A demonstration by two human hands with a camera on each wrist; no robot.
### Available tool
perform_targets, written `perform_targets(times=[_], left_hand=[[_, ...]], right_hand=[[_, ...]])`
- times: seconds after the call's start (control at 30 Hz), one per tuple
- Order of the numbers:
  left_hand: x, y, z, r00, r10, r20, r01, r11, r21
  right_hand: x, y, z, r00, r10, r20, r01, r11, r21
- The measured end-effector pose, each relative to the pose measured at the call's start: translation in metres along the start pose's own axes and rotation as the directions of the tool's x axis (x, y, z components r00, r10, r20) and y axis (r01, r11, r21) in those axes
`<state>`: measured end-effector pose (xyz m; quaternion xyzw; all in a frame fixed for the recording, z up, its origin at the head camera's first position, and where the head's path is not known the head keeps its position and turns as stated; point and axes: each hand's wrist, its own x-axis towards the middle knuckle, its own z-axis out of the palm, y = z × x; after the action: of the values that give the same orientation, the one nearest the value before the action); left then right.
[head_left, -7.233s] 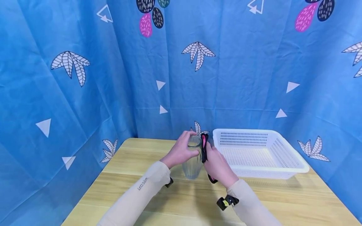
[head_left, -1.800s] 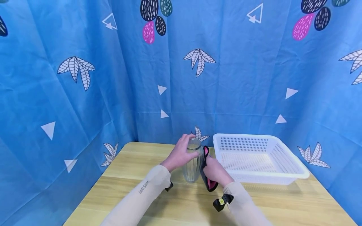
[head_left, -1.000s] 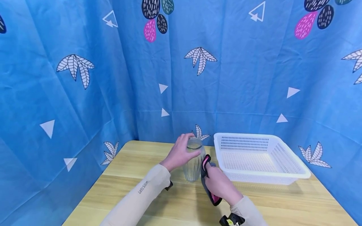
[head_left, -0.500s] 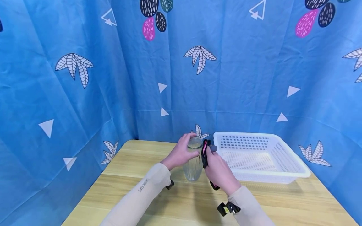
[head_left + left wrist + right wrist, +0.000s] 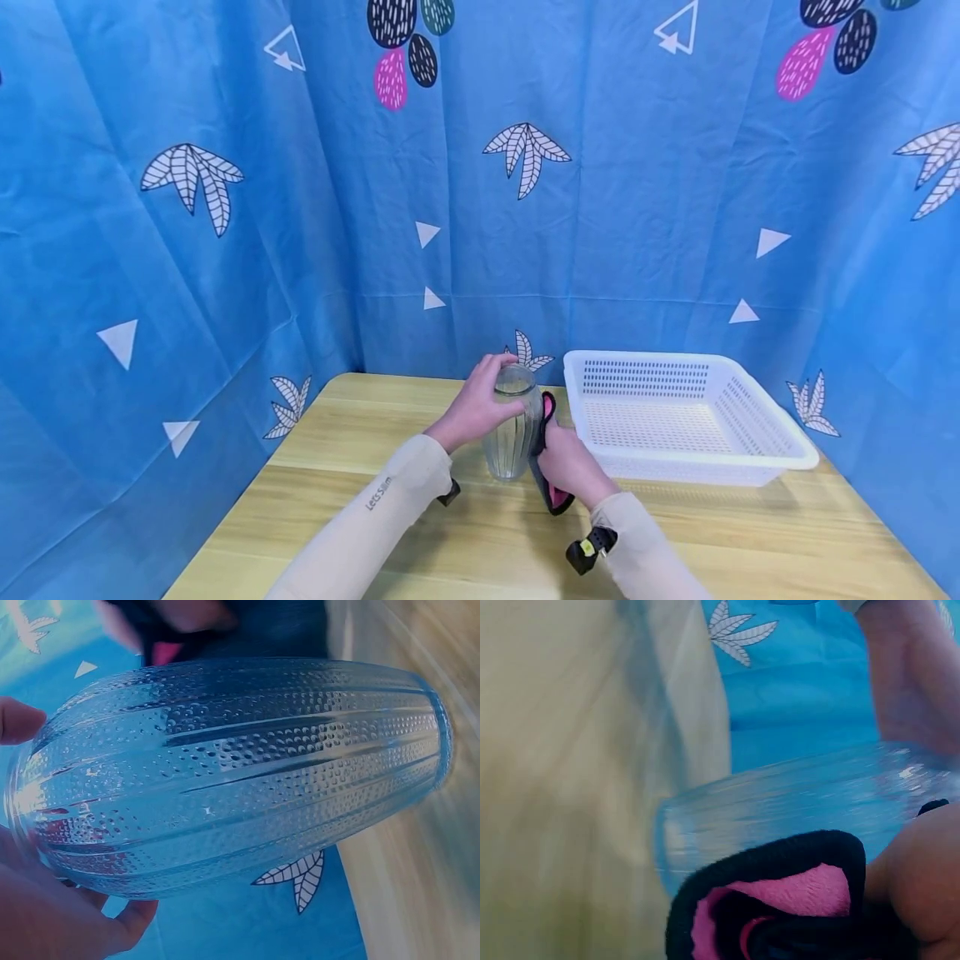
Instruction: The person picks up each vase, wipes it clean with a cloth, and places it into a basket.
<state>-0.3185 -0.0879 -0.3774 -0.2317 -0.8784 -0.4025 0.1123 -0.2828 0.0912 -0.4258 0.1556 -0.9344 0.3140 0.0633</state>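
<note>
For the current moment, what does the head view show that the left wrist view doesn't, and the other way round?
Only the head view shows the white perforated plastic basket, the lettered left sleeve and the black device on the right wrist.

Only the left wrist view shows the dotted texture between the ribs of the glass vase.

Both show that vase, the left hand on it, the right hand, the black-edged cloth, blue patterned curtain and wooden table.
</note>
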Motion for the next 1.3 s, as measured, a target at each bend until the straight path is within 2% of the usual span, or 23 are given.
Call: perform_targets(times=[0.17, 0.3, 0.5, 0.7, 0.8, 0.93, 1.03, 1.13, 1.3], left_hand=[[-0.003, 0.000, 0.000, 1.000, -0.024, -0.013, 0.025, 0.999, 0.033], [-0.004, -0.001, 0.000, 0.998, -0.054, -0.038, 0.057, 0.996, 0.075], [-0.004, 0.001, -0.001, 0.996, -0.061, -0.067, 0.069, 0.990, 0.121], [-0.004, 0.003, -0.002, 0.998, -0.035, -0.050, 0.040, 0.992, 0.117], [-0.004, 0.005, -0.003, 0.999, -0.026, -0.029, 0.029, 0.993, 0.114], [-0.003, 0.009, -0.003, 1.000, -0.009, -0.005, 0.009, 0.993, 0.118], [-0.003, 0.011, -0.003, 1.000, 0.004, 0.002, -0.004, 0.992, 0.127], [-0.002, 0.012, -0.002, 1.000, 0.006, 0.007, -0.007, 0.991, 0.131], [-0.003, 0.013, -0.001, 1.000, -0.004, 0.011, 0.003, 0.995, 0.100]], right_hand=[[-0.003, 0.009, 0.013, 0.996, 0.024, 0.088, -0.022, 0.999, -0.023], [-0.010, 0.011, 0.014, 0.995, 0.024, 0.097, -0.023, 1.000, -0.007], [-0.026, -0.002, 0.000, 0.999, -0.022, 0.029, 0.023, 1.000, -0.009], [-0.038, -0.026, -0.023, 0.995, -0.057, -0.078, 0.053, 0.997, -0.061], [-0.039, -0.035, -0.031, 0.983, -0.108, -0.147, 0.091, 0.989, -0.114], [-0.037, -0.039, -0.040, 0.952, -0.188, -0.241, 0.147, 0.973, -0.176], [-0.031, -0.038, -0.044, 0.940, -0.219, -0.262, 0.169, 0.966, -0.198], [-0.021, -0.036, -0.046, 0.950, -0.210, -0.232, 0.167, 0.967, -0.193], [-0.003, -0.028, -0.044, 0.986, -0.110, -0.129, 0.100, 0.992, -0.080]])
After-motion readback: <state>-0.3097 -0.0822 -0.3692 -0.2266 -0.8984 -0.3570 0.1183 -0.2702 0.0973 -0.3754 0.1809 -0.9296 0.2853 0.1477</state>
